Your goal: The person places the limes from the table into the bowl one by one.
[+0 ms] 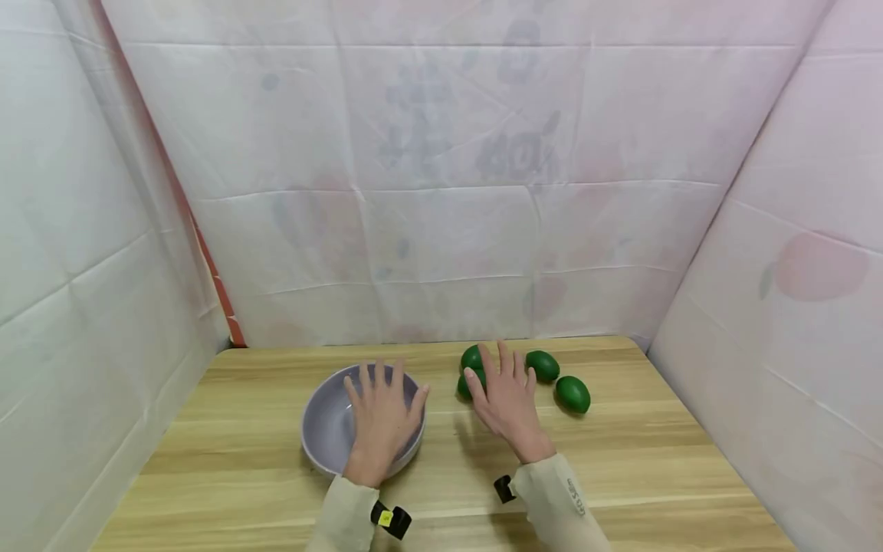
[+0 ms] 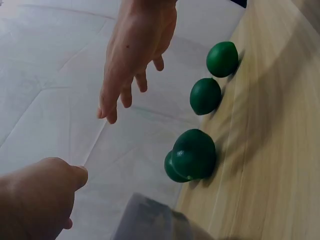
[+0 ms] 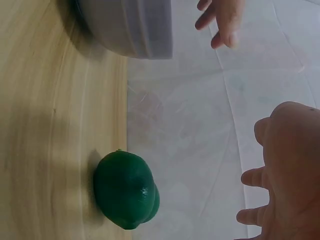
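My left hand (image 1: 383, 418) hovers over a round lavender bowl (image 1: 324, 422), its fingers spread and straight, holding nothing. The bowl's inside shows no contents where the hand does not hide it. To the right, my right hand (image 1: 509, 402) is raised above the table with fingers spread, partly covering a green lime (image 1: 464, 386) in the head view. Another lime (image 1: 471, 358) lies just behind that one. Two more, a lime (image 1: 543, 366) and a lime (image 1: 572, 394), rest to the right of the hand. In the right wrist view, a lime (image 3: 125, 190) lies well below the right hand's fingers.
The light wooden table (image 1: 241, 445) carries the bowl and the limes. White printed cloth (image 1: 441, 230) hangs behind it, with more cloth (image 1: 793, 322) along the right side and the left. A red strip (image 1: 221, 287) runs down the back left corner.
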